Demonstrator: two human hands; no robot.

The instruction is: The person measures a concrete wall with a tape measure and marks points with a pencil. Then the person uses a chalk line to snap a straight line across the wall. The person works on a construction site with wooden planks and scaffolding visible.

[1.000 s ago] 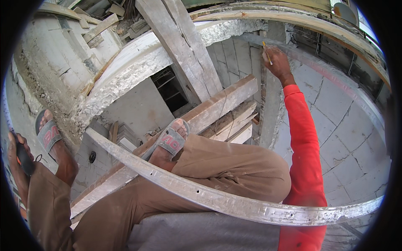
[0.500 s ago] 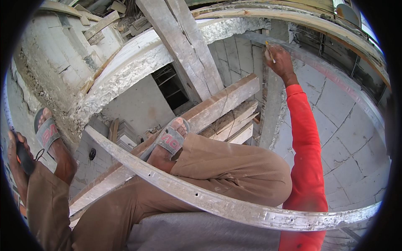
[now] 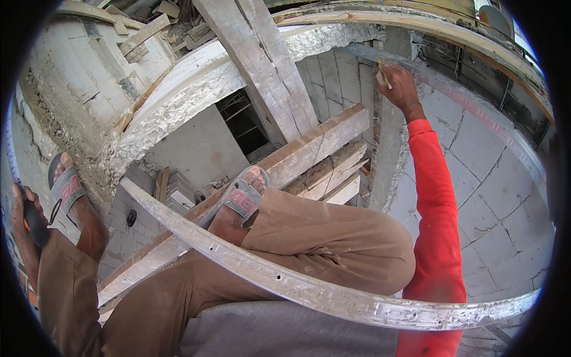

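My right hand (image 3: 398,88), at the end of a red sleeve, is closed on a thin pencil (image 3: 385,76) with a yellow end. It is held against the top of the block wall, beside a long straight bar (image 3: 470,106) with reddish marks. At the far left edge, my left hand (image 3: 27,229) wraps round a dark tape measure (image 3: 35,223) with an orange spot. The measure's pale blade (image 3: 12,149) runs up along the left rim, and a black cord loop hangs by the hand.
A metal bar (image 3: 279,276) crosses in front of my lap. My sandalled foot (image 3: 244,199) rests on a wooden beam (image 3: 315,146) above a deep drop; my other foot (image 3: 70,187) stands on the broken concrete edge. A thick upright timber (image 3: 267,65) rises ahead.
My right hand and wrist have shifted very slightly, with the pencil still at the wall top. My left hand stays on the tape measure.
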